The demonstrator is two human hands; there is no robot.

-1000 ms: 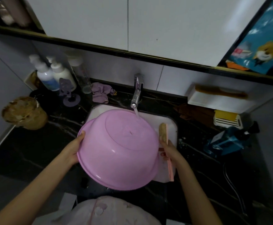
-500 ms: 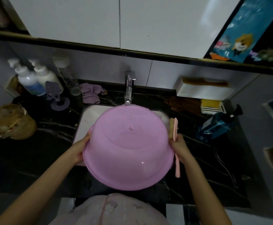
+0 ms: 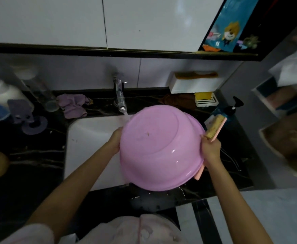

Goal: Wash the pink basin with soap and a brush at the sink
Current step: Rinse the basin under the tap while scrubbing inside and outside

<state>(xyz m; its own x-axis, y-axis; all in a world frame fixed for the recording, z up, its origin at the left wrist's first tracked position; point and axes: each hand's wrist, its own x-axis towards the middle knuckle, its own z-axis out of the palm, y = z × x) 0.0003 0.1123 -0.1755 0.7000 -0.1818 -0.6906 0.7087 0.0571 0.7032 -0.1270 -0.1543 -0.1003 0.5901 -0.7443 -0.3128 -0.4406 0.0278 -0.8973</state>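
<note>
Basin first: the pink basin [image 3: 161, 148] is held up over the right half of the sink [image 3: 87, 138], turned so its underside faces me. Its far left edge meets the thin stream [image 3: 126, 116] from the tap [image 3: 119, 95] behind the sink. I judge that tilt is meant to let water sheet across the outside and drain back into the sink, though the near rim overhangs the wet dark counter [image 3: 154, 199] in front of the sink. A small brown speck sits on the base. The left hand [image 3: 115, 140] grips the rim on the side toward the middle of the sink, fingers curled out of sight behind it. The right hand [image 3: 210, 149] is wrapped round the handle of the brush [image 3: 214, 128] and steadies the opposite rim, bristle head pointing up and away. I take that as keeping the brush ready while both hands carry the load. Behind the sink to the left lies a purple cloth [image 3: 72, 103]. Behind it to the right sit a yellow soap in a white dish [image 3: 203, 98] and a dark pump bottle [image 3: 232, 108]. High above the sink to the right hangs a blue poster [image 3: 229, 32] with a cartoon dog. I can read no writing on it or on the bottle's label, as both are too blurred.
</note>
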